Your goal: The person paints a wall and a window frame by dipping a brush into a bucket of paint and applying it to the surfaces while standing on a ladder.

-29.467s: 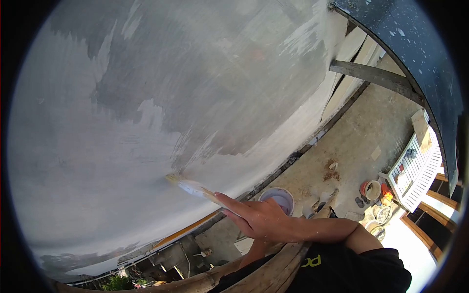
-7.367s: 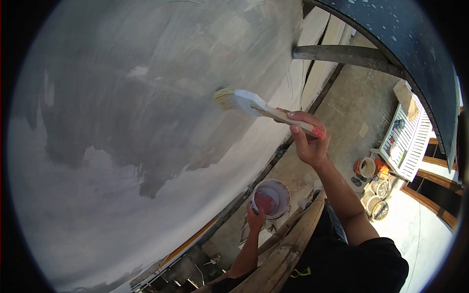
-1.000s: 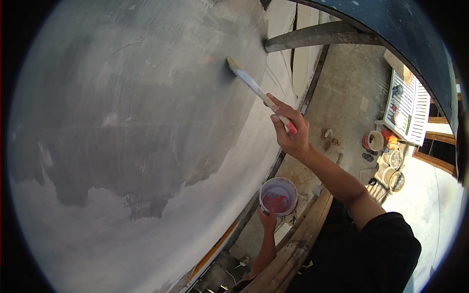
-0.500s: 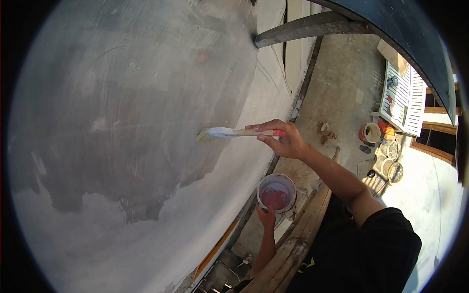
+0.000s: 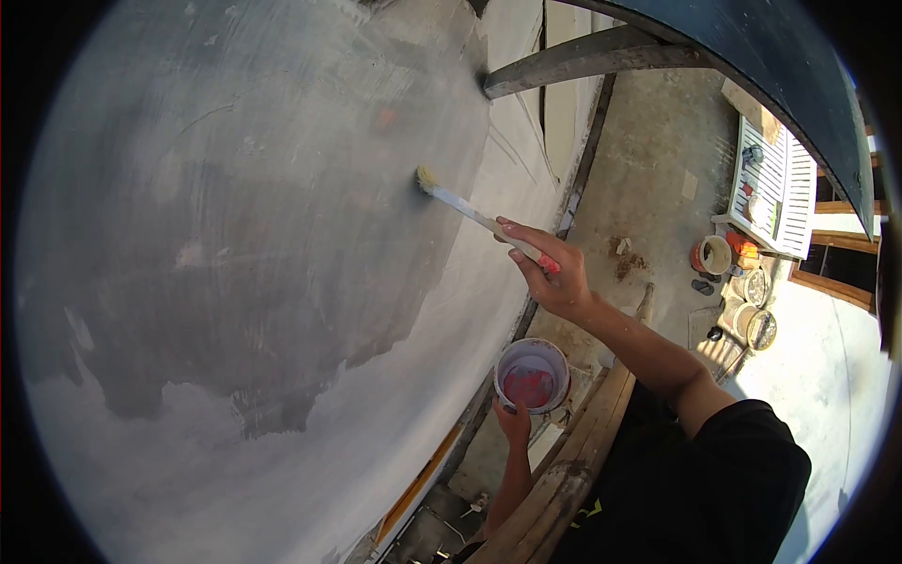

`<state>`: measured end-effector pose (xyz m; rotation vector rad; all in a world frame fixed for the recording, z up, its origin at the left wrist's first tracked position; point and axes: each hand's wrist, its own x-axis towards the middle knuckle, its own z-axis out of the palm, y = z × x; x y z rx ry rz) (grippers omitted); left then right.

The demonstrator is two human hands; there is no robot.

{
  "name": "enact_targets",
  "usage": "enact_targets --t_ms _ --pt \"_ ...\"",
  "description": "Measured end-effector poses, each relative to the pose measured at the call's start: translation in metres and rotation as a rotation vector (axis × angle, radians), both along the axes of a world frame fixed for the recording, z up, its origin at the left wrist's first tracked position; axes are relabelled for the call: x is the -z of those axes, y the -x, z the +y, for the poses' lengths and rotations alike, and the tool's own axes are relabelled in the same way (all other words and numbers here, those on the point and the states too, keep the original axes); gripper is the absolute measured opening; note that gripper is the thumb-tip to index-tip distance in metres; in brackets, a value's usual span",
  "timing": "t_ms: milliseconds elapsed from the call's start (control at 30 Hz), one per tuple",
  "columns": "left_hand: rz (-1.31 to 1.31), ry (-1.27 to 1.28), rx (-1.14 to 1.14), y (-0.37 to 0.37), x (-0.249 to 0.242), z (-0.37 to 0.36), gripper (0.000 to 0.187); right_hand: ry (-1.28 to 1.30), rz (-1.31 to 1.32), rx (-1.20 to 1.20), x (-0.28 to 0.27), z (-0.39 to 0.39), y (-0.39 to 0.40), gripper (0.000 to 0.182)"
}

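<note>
A long-handled brush (image 5: 470, 212) is gripped near its red-marked end by my right hand (image 5: 554, 270). Its yellowish bristles meet or nearly meet the wall (image 5: 310, 226), which is dark grey in the upper part and paler along a ragged lower edge. Lower down, my left hand (image 5: 514, 420) holds a white bucket (image 5: 503, 367) by its near rim and side. Reddish stains and some liquid show at the bottom of the bucket.
A wooden pole (image 5: 573, 461) runs beside the bucket and my body. A curved metal brace (image 5: 601, 61) joins the wall to a dark canopy (image 5: 799, 75). Far below, on the concrete floor (image 5: 658, 141), stand a white bench (image 5: 799, 188) and several buckets.
The brush has moved up the wall and now slants, bristles up and left. My right hand has turned and shifted slightly. My left hand and the bucket have barely moved.
</note>
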<state>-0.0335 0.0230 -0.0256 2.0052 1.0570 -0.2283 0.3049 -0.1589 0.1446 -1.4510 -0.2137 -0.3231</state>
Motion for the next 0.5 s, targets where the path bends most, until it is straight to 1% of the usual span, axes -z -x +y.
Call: enact_targets --t_ms 33,100,133,200,267,300,333,367,433,467,500 --pt "-0.006 0.030 -0.024 0.001 0.003 0.001 0.074 -0.001 0.032 -0.104 -0.003 0.004 0.020 0.035" --pt "0.021 0.011 -0.017 0.006 0.011 0.004 0.074 -0.023 0.059 -0.407 -0.006 0.006 0.049 0.036" --pt "0.033 0.000 -0.013 0.008 0.015 0.005 0.075 -0.025 0.041 -0.461 -0.004 0.008 0.052 0.036" --pt "0.062 0.010 -0.008 0.002 0.004 0.002 0.075 -0.029 0.002 -0.571 -0.001 0.012 0.054 0.035" --pt "0.039 -0.004 0.012 0.000 0.002 0.003 0.075 -0.055 0.032 -0.482 0.006 0.009 0.032 0.032" --pt "0.004 -0.024 0.030 0.006 0.008 0.006 0.075 -0.054 0.148 -0.455 0.010 0.000 0.018 0.029" --pt "-0.030 -0.042 0.048 0.010 0.014 0.008 0.075 -0.043 0.059 -0.344 0.013 -0.008 0.001 0.028" --pt "-0.008 -0.033 0.038 0.012 0.017 0.010 0.075 0.000 0.113 -0.288 0.011 -0.021 -0.015 0.026" --pt "0.036 -0.010 0.016 0.016 0.018 0.014 0.074 -0.043 0.243 -0.112 0.023 -0.038 -0.041 0.022" --pt "0.032 0.013 0.003 0.014 0.013 0.013 0.073 -0.153 0.194 -0.007 0.030 -0.041 -0.056 0.024" --pt "0.027 0.035 -0.010 0.011 0.008 0.013 0.072 -0.162 0.142 0.092 0.035 -0.045 -0.069 0.027"
